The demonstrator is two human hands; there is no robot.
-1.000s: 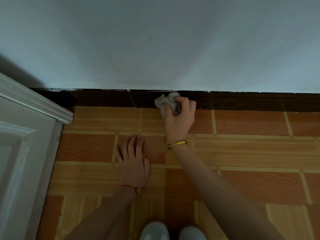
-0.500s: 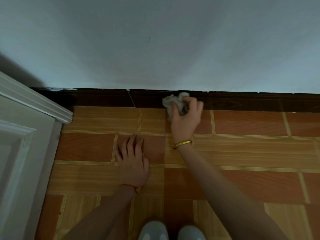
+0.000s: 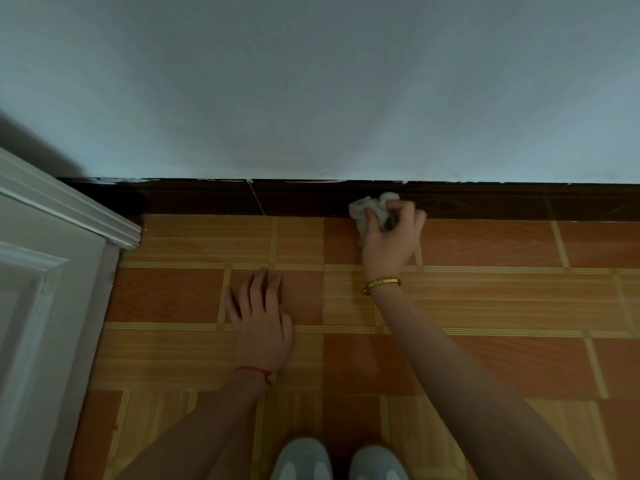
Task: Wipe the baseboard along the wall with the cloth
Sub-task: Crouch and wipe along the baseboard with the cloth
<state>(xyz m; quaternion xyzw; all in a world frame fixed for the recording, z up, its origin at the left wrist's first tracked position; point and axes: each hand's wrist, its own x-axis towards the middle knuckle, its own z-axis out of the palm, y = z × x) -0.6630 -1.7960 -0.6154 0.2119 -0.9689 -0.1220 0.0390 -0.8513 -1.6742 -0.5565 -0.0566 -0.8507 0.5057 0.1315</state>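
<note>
A dark brown baseboard (image 3: 207, 199) runs along the foot of the pale wall, with a thin seam near its left third. My right hand (image 3: 391, 240), with a gold bracelet on the wrist, is closed around a crumpled white cloth (image 3: 367, 207) and presses it against the baseboard at mid-frame. My left hand (image 3: 261, 320), with a red string on the wrist, lies flat on the floor tiles, fingers spread, holding nothing.
A white door frame and door (image 3: 52, 271) fill the left side and meet the baseboard's left end. The floor is orange and tan tile (image 3: 502, 299). Two grey shoe tips (image 3: 339, 459) show at the bottom edge.
My right hand has slid the cloth to the right along the baseboard. My left hand has stayed flat on the floor.
</note>
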